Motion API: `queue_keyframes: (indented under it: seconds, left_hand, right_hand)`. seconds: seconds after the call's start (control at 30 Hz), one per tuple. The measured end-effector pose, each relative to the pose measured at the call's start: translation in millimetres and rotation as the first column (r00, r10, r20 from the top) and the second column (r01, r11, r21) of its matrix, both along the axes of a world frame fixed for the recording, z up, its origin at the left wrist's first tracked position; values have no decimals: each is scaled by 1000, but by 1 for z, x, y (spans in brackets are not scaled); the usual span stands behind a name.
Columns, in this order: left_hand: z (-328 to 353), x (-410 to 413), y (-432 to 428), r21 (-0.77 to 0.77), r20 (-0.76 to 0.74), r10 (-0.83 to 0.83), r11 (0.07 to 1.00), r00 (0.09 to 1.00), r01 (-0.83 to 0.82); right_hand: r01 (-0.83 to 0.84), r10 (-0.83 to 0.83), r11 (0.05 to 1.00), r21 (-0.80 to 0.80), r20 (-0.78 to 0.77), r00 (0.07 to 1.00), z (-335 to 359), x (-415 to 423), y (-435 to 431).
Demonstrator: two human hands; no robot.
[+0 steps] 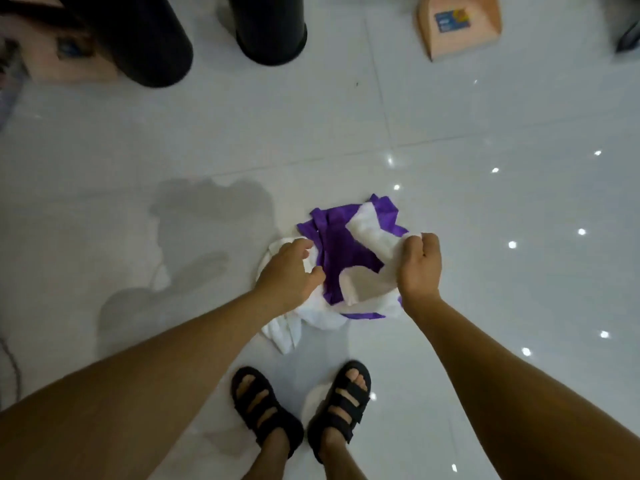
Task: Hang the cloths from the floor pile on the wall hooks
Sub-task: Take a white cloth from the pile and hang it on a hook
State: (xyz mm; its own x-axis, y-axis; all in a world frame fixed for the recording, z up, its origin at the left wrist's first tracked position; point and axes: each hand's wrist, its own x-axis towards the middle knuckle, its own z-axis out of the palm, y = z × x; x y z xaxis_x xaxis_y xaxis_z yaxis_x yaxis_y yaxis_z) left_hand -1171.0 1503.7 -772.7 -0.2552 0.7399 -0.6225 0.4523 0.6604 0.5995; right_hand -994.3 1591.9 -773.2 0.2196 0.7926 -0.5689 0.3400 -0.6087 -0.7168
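Head view, looking down at the floor.

Pile of white and purple cloths [332, 271] lies on the glossy white tiled floor [485, 237], centre of view, just beyond my two black strapped sandals [263, 407]. Both hands are on the pile.

Right hand [419, 263]: fingers curled into a tight pinch on the far edge of a white cloth [370, 237]. The cloth runs from that grip leftward and nearward across the pile's right side, partly raised off the layers below, with a fold open under the wrist.

Left hand [289, 271]: over the pile's left side, fingers curled down onto white fabric, thumb tip against the purple cloth [341, 251]. I cannot tell whether it has actually caught a fold.

Appearance: the purple cloth is crumpled in the middle, with creased strips reaching the far edge. White fabric rings it left, right and near, and one white corner trails toward my feet.

Surroundings: two black cylinders [270, 29] at far left and a peach cardboard box [457, 26] at far right, all well apart from the pile.
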Motion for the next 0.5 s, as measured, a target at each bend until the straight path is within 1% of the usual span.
queue_keyframes:
  seconds: [0.07, 0.13, 0.2, 0.27, 0.3, 0.37, 0.4, 0.43, 0.5]
  left_hand:
    - [59, -8, 15, 59, 33, -115, 992, 993, 113]
    - [119, -18, 25, 105, 32, -193, 976, 981, 189]
    - [176, -29, 33, 160, 46, -241, 960, 969, 231]
    - [233, -43, 39, 203, 64, -250, 951, 966, 232]
    - [260, -52, 41, 238, 22, -258, 940, 966, 245]
    - [313, -76, 42, 297, -137, -274, 905, 952, 304]
    - [338, -89, 39, 299, -190, -269, 900, 944, 317]
    - [364, -103, 36, 291, -228, -256, 903, 939, 317]
    - [412, -128, 26, 305, -237, -203, 913, 950, 271]
  right_hand:
    - [-179, 181, 982, 56, -36, 983, 66, -15, 12]
    - [-341, 347, 938, 65, -135, 928, 137, -32, 20]
    - [-538, 541, 839, 80, -224, 811, 208, -50, 25]
    - [-680, 686, 720, 138, -287, 668, 278, -69, 27]
    - [-732, 742, 660, 168, -291, 603, 311, -78, 28]
    - [-826, 843, 528, 197, -237, 482, 371, -96, 29]
    - [-869, 888, 456, 191, -171, 428, 398, -103, 31]
    - [-912, 928, 373, 171, -64, 367, 422, -111, 32]
    - [-977, 950, 195, 86, 231, 210, 461, -129, 33]
